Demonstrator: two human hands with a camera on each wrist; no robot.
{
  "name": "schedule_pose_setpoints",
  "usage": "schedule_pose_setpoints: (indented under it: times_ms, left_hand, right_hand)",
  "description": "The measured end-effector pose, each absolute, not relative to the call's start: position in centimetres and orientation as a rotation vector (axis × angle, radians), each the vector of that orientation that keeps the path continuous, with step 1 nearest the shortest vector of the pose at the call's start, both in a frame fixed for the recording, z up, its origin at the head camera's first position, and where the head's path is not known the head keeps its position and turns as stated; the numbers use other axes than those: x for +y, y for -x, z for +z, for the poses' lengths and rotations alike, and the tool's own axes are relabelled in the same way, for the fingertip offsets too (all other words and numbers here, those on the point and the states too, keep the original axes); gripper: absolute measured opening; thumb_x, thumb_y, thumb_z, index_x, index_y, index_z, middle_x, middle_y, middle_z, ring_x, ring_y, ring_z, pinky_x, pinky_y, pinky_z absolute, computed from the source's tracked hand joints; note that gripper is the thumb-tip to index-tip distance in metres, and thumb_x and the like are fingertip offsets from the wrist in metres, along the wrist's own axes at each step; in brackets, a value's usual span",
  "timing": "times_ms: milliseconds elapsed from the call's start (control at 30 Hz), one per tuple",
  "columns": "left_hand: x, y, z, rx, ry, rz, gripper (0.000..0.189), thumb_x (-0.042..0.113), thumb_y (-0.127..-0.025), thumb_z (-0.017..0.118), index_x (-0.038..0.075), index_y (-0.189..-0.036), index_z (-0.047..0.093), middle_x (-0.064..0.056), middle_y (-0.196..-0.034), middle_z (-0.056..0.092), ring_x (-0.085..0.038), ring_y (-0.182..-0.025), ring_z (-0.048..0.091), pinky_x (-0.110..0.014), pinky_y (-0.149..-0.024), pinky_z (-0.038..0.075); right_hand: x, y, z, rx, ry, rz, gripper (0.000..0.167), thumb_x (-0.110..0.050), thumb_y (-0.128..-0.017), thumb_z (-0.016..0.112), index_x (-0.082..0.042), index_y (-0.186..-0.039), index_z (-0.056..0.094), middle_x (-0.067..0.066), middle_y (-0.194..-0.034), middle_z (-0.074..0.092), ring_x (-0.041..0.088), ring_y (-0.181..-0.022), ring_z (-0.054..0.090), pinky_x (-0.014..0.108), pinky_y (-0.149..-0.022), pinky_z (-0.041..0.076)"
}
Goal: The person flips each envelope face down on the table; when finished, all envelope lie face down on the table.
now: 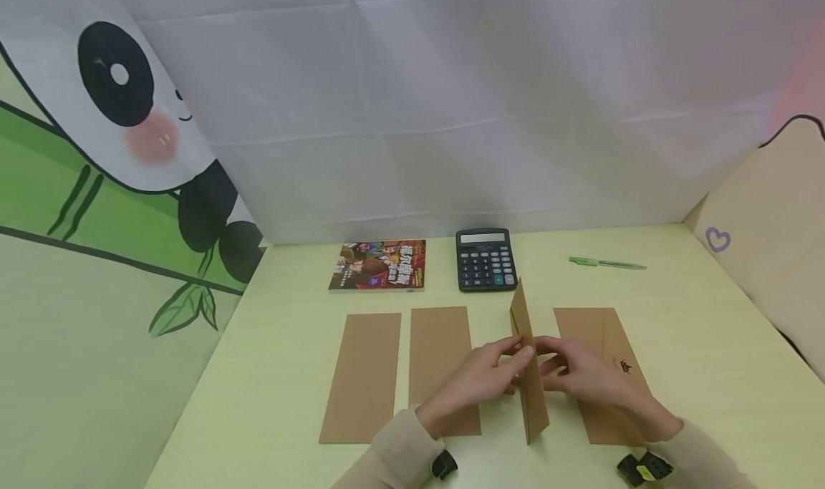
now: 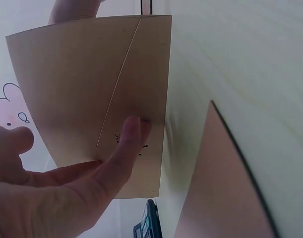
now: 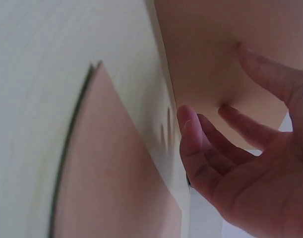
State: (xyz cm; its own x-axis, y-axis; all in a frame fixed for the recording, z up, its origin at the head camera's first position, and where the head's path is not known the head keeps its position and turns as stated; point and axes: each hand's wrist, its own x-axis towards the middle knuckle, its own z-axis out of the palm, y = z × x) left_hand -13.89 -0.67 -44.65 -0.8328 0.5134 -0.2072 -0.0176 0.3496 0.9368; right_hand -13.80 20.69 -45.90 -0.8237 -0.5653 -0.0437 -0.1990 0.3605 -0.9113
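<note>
A brown paper envelope (image 1: 531, 389) stands on its long edge on the table, between my two hands. My left hand (image 1: 485, 371) touches its left face with the fingertips. In the left wrist view, the left fingers (image 2: 122, 153) lie against the envelope (image 2: 87, 84) over a diagonal flap line and small dark print. On the other face, my right hand (image 1: 589, 374) rests its fingertips; the right wrist view shows its fingers (image 3: 245, 124) spread and slightly bent on the plain side. Two plain brown envelopes (image 1: 364, 374) (image 1: 441, 360) lie to the left. Another envelope (image 1: 621, 331), with a small crown print, lies partly under my right forearm.
Along the back of the table are a colourful book (image 1: 380, 265), a black calculator (image 1: 485, 260) and a green pen (image 1: 606, 263). A pale cloth wall (image 1: 451, 117) rises behind them. Side panels with cartoon drawings stand left and right.
</note>
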Motion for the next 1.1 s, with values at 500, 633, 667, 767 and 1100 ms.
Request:
schedule_pose_setpoints:
  times_ms: [500, 633, 667, 767, 1100]
  left_hand:
    - [-0.7, 13.5, -44.5, 2.039, -0.365, 1.603, 0.055, 0.045, -0.100, 0.045, 0.015, -0.146, 0.040, -0.004, -0.128, 0.058, -0.015, -0.079, 0.067, -0.034, -0.071, 0.053]
    - [-0.8, 13.6, -44.6, 1.965, -0.399, 1.684, 0.051, 0.039, -0.102, 0.043, 0.011, -0.145, 0.041, -0.008, -0.129, 0.057, -0.016, -0.081, 0.067, -0.035, -0.073, 0.053]
    - [-0.9, 13.6, -44.6, 1.949, -0.406, 1.700, 0.050, 0.037, -0.102, 0.042, 0.011, -0.145, 0.041, -0.010, -0.128, 0.057, -0.017, -0.082, 0.067, -0.035, -0.073, 0.054]
    - [-1.0, 13.6, -44.6, 1.924, -0.413, 1.731, 0.047, 0.035, -0.103, 0.042, 0.012, -0.144, 0.043, -0.011, -0.123, 0.060, -0.018, -0.084, 0.067, -0.035, -0.073, 0.054]
    - [-1.5, 13.6, -44.6, 1.833, -0.444, 1.858, 0.040, 0.021, -0.104, 0.040, 0.005, -0.139, 0.048, -0.014, -0.115, 0.062, -0.019, -0.089, 0.065, -0.032, -0.072, 0.053]
  right_hand:
    - [19.7, 13.2, -45.9, 2.421, 0.524, -1.356, 0.068, -0.025, -0.081, 0.078, 0.001, -0.135, 0.046, 0.018, -0.120, 0.056, 0.023, -0.087, 0.060, 0.030, -0.067, 0.051]
    - [19.5, 13.1, -45.8, 2.410, 0.461, -1.361, 0.075, -0.029, -0.079, 0.079, 0.003, -0.136, 0.044, 0.021, -0.119, 0.055, 0.019, -0.081, 0.060, 0.029, -0.062, 0.049]
    - [19.5, 13.1, -45.8, 2.407, 0.450, -1.363, 0.076, -0.029, -0.078, 0.079, 0.003, -0.136, 0.043, 0.022, -0.119, 0.054, 0.019, -0.080, 0.060, 0.029, -0.062, 0.049]
    - [19.5, 13.1, -45.9, 2.406, 0.432, -1.357, 0.078, -0.030, -0.078, 0.080, 0.003, -0.138, 0.042, 0.023, -0.121, 0.053, 0.019, -0.079, 0.060, 0.029, -0.060, 0.048]
    - [20.0, 13.3, -46.3, 2.415, 0.398, -1.385, 0.075, -0.030, -0.079, 0.078, -0.005, -0.140, 0.042, 0.025, -0.122, 0.052, 0.021, -0.081, 0.064, 0.035, -0.065, 0.050]
